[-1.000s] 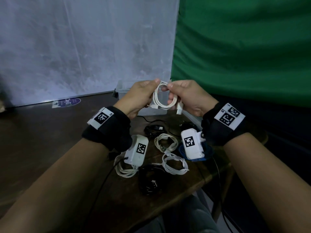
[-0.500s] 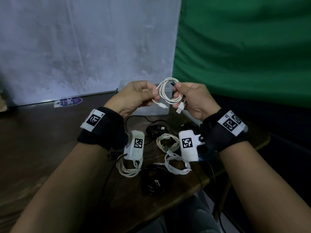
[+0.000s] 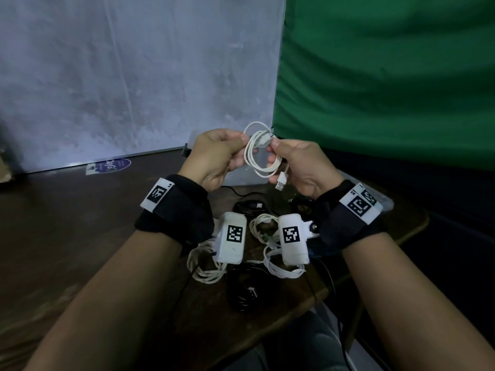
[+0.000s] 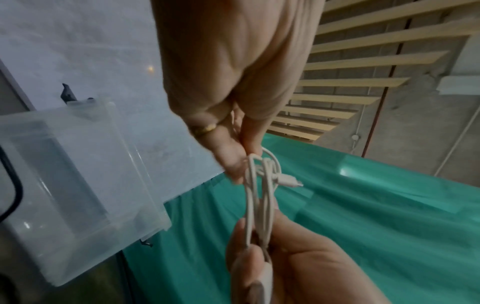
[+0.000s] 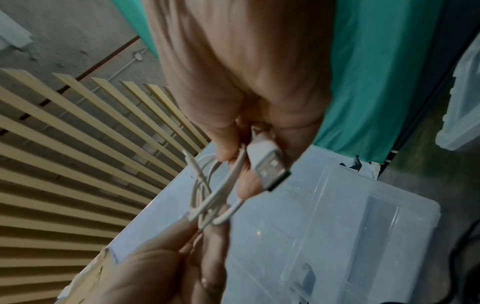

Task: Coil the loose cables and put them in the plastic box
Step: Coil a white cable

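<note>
Coiled into a few loops, the thin white USB cable (image 3: 261, 153) hangs in the air above the clear plastic box (image 4: 78, 185), held between both hands. The left hand (image 3: 217, 156) pinches the coil's left side with its fingertips; the right hand (image 3: 300, 167) pinches the right side, the flat USB plug (image 5: 267, 166) dangling beneath its fingers. Nearer than the box, on the dark wooden table (image 3: 67, 223), lie more white cable bundles (image 3: 206, 266) and black cable bundles (image 3: 245, 295).

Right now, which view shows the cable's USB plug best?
The right wrist view: the USB plug fills the frame's centre, metal end open, against the right hand. The head view shows it small, dangling below the coil. The left wrist view barely shows it.
</note>
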